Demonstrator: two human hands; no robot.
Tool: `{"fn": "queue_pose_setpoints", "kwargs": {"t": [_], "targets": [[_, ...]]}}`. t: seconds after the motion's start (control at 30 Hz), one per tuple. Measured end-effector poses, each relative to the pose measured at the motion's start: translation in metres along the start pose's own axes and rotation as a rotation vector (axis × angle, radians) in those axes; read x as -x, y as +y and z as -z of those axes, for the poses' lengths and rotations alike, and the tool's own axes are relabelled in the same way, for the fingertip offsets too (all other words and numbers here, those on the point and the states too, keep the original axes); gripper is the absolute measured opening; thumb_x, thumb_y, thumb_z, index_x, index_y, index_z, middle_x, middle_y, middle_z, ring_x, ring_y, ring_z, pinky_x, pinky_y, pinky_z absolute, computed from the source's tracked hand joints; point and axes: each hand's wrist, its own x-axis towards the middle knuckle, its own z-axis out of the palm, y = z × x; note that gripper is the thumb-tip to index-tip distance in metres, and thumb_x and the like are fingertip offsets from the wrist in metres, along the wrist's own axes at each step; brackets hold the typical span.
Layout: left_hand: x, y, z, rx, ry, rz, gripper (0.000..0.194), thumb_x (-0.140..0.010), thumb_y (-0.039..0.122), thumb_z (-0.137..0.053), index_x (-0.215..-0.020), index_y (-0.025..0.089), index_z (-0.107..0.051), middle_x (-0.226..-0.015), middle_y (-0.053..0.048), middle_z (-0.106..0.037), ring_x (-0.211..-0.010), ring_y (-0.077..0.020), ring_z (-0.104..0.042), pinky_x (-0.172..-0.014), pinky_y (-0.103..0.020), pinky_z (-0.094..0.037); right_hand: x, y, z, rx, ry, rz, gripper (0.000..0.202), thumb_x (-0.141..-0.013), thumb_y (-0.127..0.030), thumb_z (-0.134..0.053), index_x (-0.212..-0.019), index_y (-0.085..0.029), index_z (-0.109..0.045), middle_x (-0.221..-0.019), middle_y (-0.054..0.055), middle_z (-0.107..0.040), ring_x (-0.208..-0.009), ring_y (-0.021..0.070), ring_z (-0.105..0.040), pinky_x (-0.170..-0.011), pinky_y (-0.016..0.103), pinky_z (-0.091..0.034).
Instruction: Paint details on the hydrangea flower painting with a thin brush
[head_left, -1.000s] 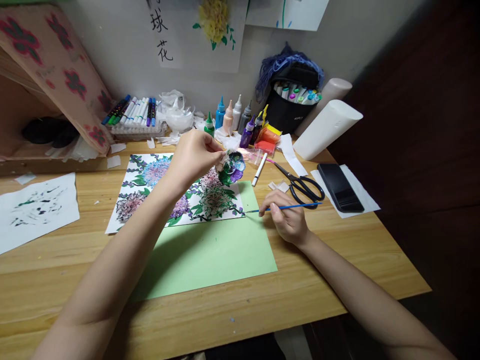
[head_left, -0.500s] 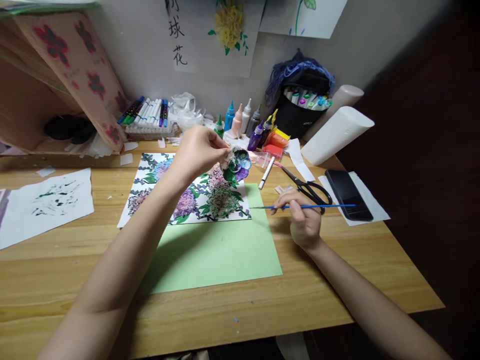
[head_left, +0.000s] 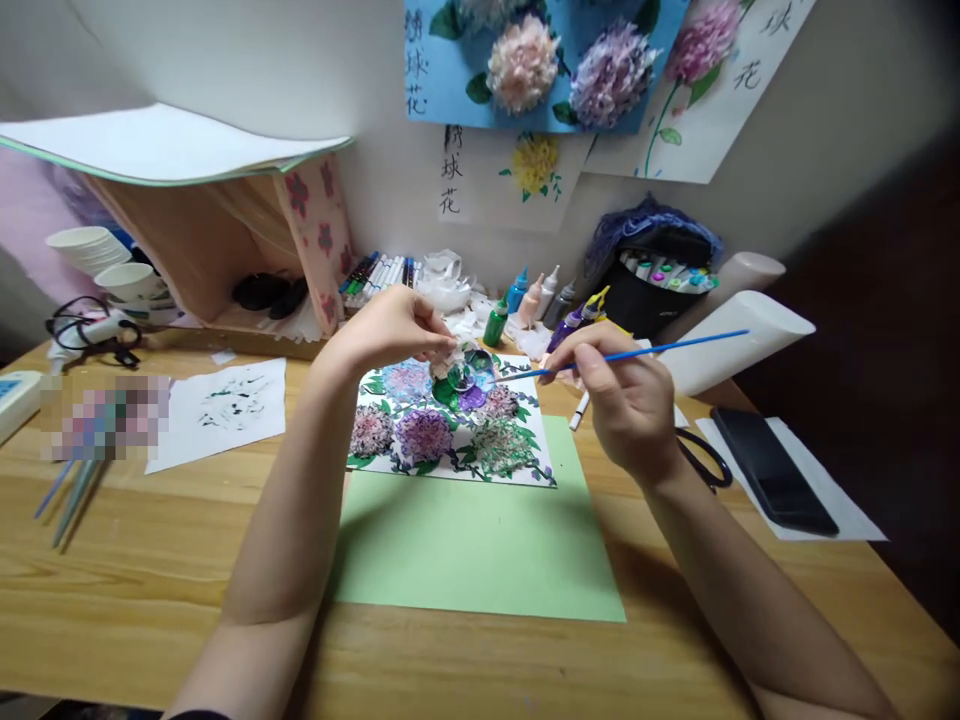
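My left hand (head_left: 397, 332) pinches the rim of a small flower-shaped paint palette (head_left: 472, 397), smeared with green, purple, blue and dark paint. My right hand (head_left: 619, 400) grips a thin blue-handled paintbrush (head_left: 675, 346), its tip pointing left at the palette's right edge; whether it touches the paint I cannot tell. Beneath the palette lies a white sheet with a painting of flowers (head_left: 424, 437), with puffy pink, purple, blue and green blooms among leaves. That sheet rests on a light green paper (head_left: 480, 560), and the palette covers part of it.
Paint bottles (head_left: 496, 322) stand behind the painting beside markers (head_left: 386, 275). To the right are a black marker bag (head_left: 652, 300), a white cylinder (head_left: 750, 340), scissors (head_left: 709, 460) and a phone (head_left: 772, 470). Leftward lie a paint-marked paper (head_left: 232, 410) and brushes (head_left: 79, 500).
My right hand has lifted and brought the brush tip to the palette in my left hand. The view has shifted left and up, showing more of the wall pictures and the table's left side.
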Motion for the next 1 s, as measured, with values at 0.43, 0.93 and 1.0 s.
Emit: {"fn": "queue_pose_setpoints", "kwargs": {"t": [0.43, 0.93, 1.0], "targets": [[0.001, -0.010, 0.011, 0.021, -0.102, -0.028, 0.015, -0.065, 0.027, -0.068, -0.070, 0.012, -0.069, -0.064, -0.006, -0.067, -0.061, -0.0133, -0.060, -0.057, -0.024, -0.045, 0.004, 0.001, -0.023, -0.010, -0.112, 0.090, 0.023, -0.091, -0.021, -0.042, -0.077, -0.020, -0.059, -0.072, 0.001, -0.060, -0.075, 0.0161, -0.056, -0.072, 0.033, -0.044], [0.047, -0.032, 0.067, -0.048, 0.266, 0.322, 0.043, -0.067, 0.032, -0.071, -0.096, 0.001, -0.067, -0.078, -0.007, -0.066, -0.080, -0.0160, -0.060, -0.078, -0.031, -0.046, 0.062, 0.035, -0.040, -0.067, -0.408, 0.144, 0.019, -0.086, -0.014, -0.039, -0.079, -0.020, -0.056, -0.073, 0.004, -0.057, -0.075, 0.0179, -0.052, -0.067, 0.034, -0.045], [0.047, -0.034, 0.068, -0.033, 0.279, 0.334, 0.044, -0.067, 0.033, -0.071, -0.096, 0.002, -0.067, -0.080, -0.007, -0.066, -0.081, -0.0165, -0.061, -0.080, -0.033, -0.047, 0.062, 0.036, -0.041, -0.062, -0.428, 0.149, 0.018, -0.085, -0.013, -0.039, -0.079, -0.020, -0.055, -0.073, 0.004, -0.057, -0.075, 0.0179, -0.052, -0.066, 0.033, -0.045]]}}
